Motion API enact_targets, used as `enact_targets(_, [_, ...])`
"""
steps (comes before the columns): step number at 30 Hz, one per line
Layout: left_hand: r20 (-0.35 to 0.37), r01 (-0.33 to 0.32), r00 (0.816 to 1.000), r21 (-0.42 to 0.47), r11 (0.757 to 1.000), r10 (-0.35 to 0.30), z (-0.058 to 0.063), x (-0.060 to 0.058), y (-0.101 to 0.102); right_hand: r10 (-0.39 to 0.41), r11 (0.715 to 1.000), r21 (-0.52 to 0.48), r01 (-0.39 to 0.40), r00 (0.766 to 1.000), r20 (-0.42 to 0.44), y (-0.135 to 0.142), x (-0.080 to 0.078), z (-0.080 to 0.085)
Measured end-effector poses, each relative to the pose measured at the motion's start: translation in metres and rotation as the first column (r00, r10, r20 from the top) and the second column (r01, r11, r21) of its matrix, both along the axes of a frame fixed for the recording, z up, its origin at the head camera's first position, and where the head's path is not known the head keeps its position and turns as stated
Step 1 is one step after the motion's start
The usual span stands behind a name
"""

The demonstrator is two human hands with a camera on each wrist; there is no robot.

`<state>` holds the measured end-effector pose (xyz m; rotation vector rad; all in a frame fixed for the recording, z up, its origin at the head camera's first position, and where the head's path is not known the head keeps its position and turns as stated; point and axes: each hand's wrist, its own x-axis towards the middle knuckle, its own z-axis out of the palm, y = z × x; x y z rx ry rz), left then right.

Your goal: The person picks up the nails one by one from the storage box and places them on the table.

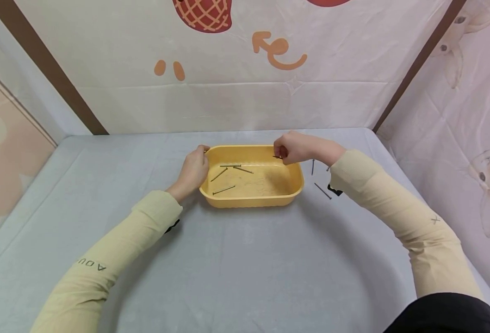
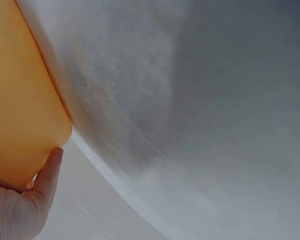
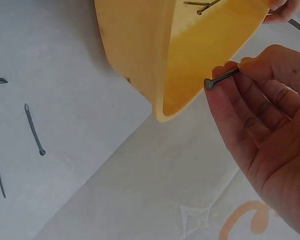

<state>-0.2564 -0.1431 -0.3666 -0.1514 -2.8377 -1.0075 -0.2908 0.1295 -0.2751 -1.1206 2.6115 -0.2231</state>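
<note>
A yellow rectangular plastic tub stands on the table in the head view, with several nails scattered over the left half of its floor. My left hand grips the tub's left end at the rim. In the left wrist view a finger lies along the outer wall of the tub. Over the far right corner, my right hand pinches one nail between thumb and fingers, its flat head sticking out, as the right wrist view shows.
Right of the tub, loose nails lie on the pale blue tablecloth; the right wrist view shows three, one nail between two others. A printed curtain hangs behind the table's far edge.
</note>
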Motion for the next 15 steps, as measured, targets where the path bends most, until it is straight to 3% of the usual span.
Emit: enact_targets(15, [-0.015, 0.003, 1.0, 0.007, 1.0, -0.002, -0.001, -0.001, 0.0, -0.048, 0.999, -0.021, 0.048, 0.998, 0.031, 0.017, 0.008, -0.002])
